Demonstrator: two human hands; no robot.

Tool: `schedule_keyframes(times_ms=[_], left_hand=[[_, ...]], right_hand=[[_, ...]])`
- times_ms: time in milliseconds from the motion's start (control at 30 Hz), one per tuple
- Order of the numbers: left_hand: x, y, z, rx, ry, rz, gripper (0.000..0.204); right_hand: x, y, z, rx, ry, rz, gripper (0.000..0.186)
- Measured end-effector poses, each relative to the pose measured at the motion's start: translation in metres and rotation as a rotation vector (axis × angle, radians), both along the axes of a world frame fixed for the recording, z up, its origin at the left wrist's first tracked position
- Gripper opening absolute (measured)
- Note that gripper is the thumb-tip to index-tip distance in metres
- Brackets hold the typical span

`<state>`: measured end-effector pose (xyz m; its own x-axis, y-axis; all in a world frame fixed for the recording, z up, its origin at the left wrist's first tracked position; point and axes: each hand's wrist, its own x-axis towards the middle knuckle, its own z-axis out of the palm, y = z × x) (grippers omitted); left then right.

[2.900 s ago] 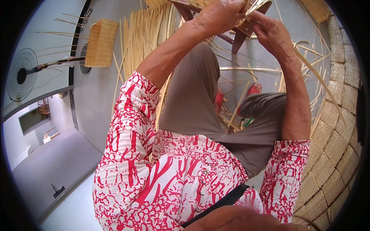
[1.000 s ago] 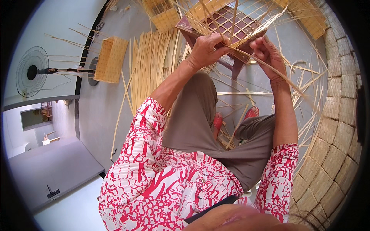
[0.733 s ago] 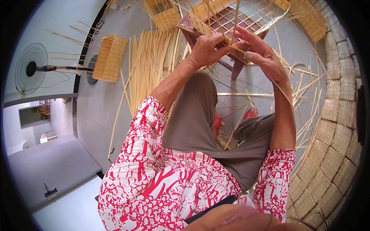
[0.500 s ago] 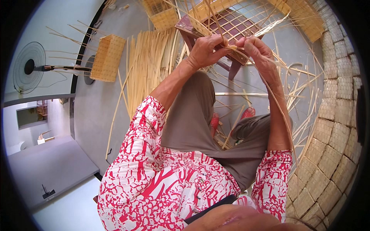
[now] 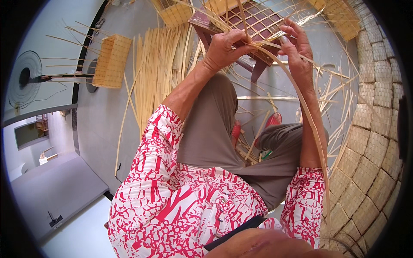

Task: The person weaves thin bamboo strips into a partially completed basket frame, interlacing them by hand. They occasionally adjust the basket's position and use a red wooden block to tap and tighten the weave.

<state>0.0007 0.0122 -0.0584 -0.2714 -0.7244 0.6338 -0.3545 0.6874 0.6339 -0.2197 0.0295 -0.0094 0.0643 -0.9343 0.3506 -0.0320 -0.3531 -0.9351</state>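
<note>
An open lattice of pale bamboo strips (image 5: 261,21) lies over a dark red wooden stool (image 5: 260,74). At its near edge my left hand (image 5: 227,49) is closed, thumb and fingers pinching the strips where they meet. From that pinch a long bamboo strip (image 5: 304,101) arcs rightward and down past my right forearm. My right hand (image 5: 297,53) is raised just right of the lattice, its fingers and thumb apart. Another thin strip runs by the right palm; it does not look gripped.
Loose strips (image 5: 161,73) cover the floor to the left, with more scattered beneath the stool. A woven box (image 5: 112,61) with upright strip ends stands near a fan (image 5: 26,78). Stacked woven pieces (image 5: 368,124) line the right side. Other woven boxes (image 5: 174,13) stand at the far side.
My right hand has let go at the lattice edge, moved slightly right and spread its fingers. The left hand keeps its pinch. The long strip now bows more widely. The view has shifted slightly.
</note>
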Motion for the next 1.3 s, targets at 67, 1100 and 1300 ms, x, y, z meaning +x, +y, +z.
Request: schedule_keyframes(times_ms=[67, 1100, 1300], left_hand=[[-0.001, 0.0, -0.002, -0.048, -0.002, 0.015, 0.018], [-0.018, 0.002, -0.006, -0.061, 0.113, 0.038, 0.013], [-0.019, 0.004, 0.001, -0.118, 0.048, 0.028, 0.014]], right_hand=[[-0.005, -0.007, -0.009, -0.035, 0.011, -0.003, 0.025], [0.011, 0.009, -0.003, 0.576, -0.708, -0.02, 0.032], [0.02, 0.008, -0.009, 0.572, -0.519, 0.089, 0.044]])
